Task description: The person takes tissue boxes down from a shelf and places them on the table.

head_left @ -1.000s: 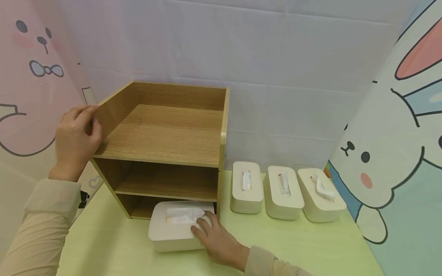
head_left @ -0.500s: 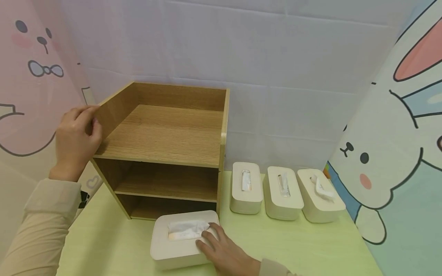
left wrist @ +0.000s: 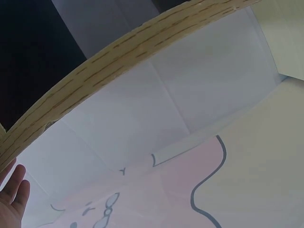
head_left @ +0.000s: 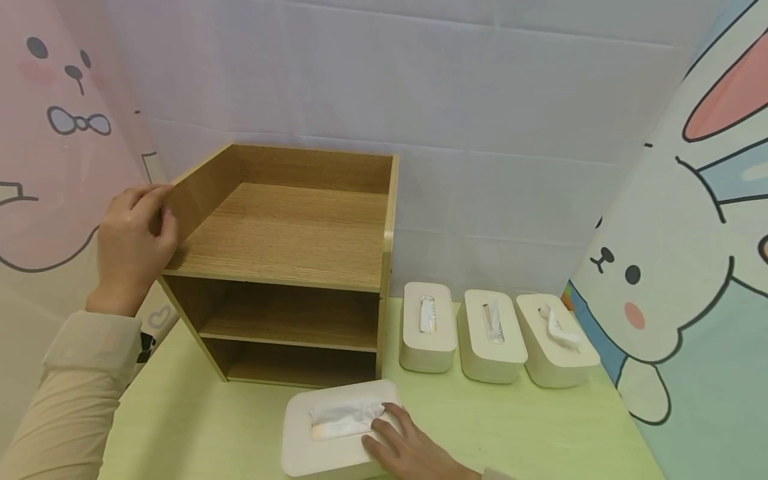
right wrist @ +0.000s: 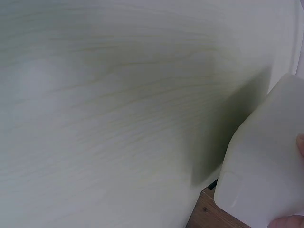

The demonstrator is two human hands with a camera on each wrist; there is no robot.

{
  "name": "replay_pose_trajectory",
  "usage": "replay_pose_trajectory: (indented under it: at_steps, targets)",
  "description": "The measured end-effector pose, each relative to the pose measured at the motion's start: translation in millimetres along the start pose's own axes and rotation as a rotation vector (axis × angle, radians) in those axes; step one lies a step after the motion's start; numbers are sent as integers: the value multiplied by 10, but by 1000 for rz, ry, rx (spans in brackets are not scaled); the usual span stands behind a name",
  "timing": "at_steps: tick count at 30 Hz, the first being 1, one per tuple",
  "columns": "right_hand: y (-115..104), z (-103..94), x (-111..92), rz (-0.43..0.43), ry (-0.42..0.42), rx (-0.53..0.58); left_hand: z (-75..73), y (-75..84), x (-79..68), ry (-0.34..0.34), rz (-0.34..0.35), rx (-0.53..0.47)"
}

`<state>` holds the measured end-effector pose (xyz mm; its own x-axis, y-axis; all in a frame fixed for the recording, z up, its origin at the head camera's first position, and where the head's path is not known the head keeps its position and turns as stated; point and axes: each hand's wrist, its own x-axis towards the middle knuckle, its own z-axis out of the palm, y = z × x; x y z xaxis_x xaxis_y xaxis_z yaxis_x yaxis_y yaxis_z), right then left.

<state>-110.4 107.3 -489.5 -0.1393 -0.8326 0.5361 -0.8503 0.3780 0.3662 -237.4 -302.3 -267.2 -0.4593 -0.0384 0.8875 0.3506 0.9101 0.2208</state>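
Note:
A wooden desk shelf (head_left: pixel 288 230) stands on the table, its top tray and two lower compartments facing me. My left hand (head_left: pixel 135 243) holds the upper edge of its left side panel; in the left wrist view, fingers (left wrist: pixel 16 187) show beside the panel's edge. In front of the shelf, a cream tissue box (head_left: pixel 300 440) with white tissue in its slot sits at a slight slant. My right hand (head_left: pixel 414 450) grips the right end of this box, fingers on its lid. The right wrist view has the box (right wrist: pixel 266 152) close to the table edge, with fingertips against it.
Three similar tissue boxes, left (head_left: pixel 429 347), middle (head_left: pixel 493 363) and right (head_left: pixel 561 373), stand in a row right of the shelf. The pale green table (head_left: pixel 528 433) ends at the right by a rabbit-printed wall (head_left: pixel 666 280). A white cloth (head_left: pixel 480 133) hangs behind.
My right hand has drawn the tissue box out of the shelf's lowest opening, toward me and to the right, turning it slightly. The left hand has stayed on the side panel.

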Motion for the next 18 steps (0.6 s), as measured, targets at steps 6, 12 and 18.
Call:
replay_pose_trajectory:
  at_steps: [6,12,18]
  targets:
    - [40,4,-177,-7,68,7,6,-3,-7,4,2,-3]
    - [87,-33,-375,32,102,21,16,-10,-9,5,2,-4]
    - [112,-91,-550,90,85,27,15,-4,-5,8,1,-5]
